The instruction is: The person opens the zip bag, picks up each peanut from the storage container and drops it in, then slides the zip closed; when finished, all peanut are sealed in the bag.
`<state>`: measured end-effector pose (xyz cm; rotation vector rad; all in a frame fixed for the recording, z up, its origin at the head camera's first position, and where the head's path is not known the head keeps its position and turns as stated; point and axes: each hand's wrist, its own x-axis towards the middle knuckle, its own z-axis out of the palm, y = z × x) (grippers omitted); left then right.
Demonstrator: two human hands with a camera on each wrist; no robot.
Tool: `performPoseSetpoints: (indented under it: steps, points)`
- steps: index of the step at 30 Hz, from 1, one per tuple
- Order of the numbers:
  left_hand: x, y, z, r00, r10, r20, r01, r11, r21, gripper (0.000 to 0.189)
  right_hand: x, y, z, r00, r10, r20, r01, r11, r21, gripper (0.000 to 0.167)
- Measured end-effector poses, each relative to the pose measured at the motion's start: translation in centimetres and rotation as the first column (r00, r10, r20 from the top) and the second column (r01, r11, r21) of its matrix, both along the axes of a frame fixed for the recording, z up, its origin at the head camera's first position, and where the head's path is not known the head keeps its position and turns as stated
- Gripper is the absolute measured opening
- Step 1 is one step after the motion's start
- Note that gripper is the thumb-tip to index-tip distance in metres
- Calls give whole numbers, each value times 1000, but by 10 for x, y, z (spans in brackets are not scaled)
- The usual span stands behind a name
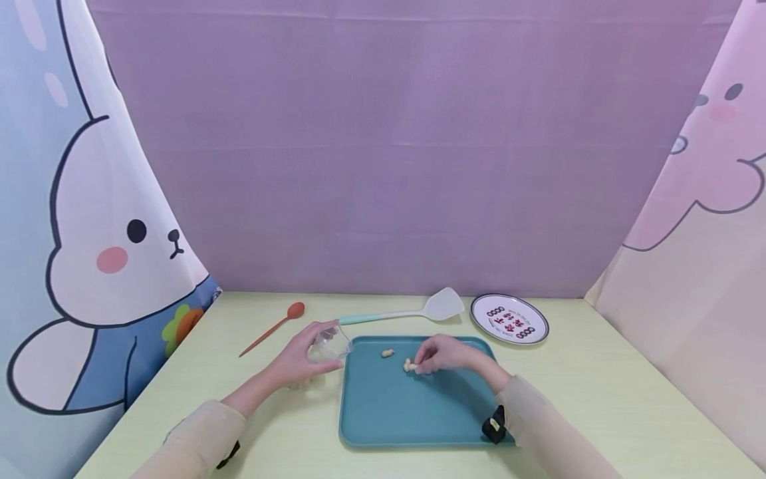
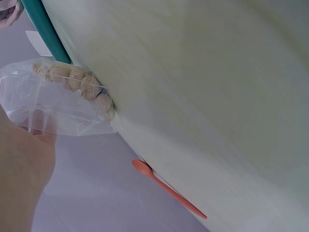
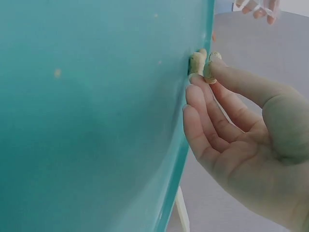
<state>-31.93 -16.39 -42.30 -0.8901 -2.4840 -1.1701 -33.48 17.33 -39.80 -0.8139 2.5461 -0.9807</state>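
My left hand (image 1: 297, 356) holds a clear plastic bag (image 2: 63, 106) by its upper part, beside the left edge of the teal tray (image 1: 389, 412). Several peanuts (image 2: 76, 78) lie along the bottom of the bag in the left wrist view. Over the tray, my right hand (image 1: 444, 353) pinches a peanut (image 3: 210, 72) between thumb and fingertips. Right by those fingers, another peanut (image 3: 196, 63) rests on the tray. A separate peanut (image 1: 387, 353) lies farther left, near the tray's back edge.
Behind the tray is a white spatula (image 1: 443, 306) with a mint handle. An orange spoon (image 1: 296, 311) lies at the back left of the table (image 1: 299, 439). To the back right sits a white plate (image 1: 481, 318) with a dark rim and red print. A purple curtain (image 1: 383, 146) hangs behind.
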Motion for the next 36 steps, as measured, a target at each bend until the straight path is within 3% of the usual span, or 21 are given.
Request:
performPoseSetpoints:
  steps: [10,15,23,28,31,36]
  points:
    - [-1,0,0,1000,-10,-8,10,1000,5,75,-3,-8,10,993,19,-118,-33,992,-123,14]
    - [0,0,0,1000,-2,2,2,1000,-2,76,1,-25,18,992,-5,-127,-19,982,-188,17]
    - [0,0,-1,1000,12,-7,-12,1000,-4,75,2,-60,28,968,18,-249,-81,966,-245,22]
    - [0,-1,0,1000,13,-12,-13,1000,-11,75,4,-84,31,970,-2,-244,-68,958,-278,23]
    - [0,-1,1,1000,10,-7,-10,1000,-6,75,14,-99,41,973,5,-233,-73,956,-285,23]
    - [-1,0,0,1000,15,9,-15,1000,0,76,12,-117,36,970,-5,-244,-71,951,-300,19]
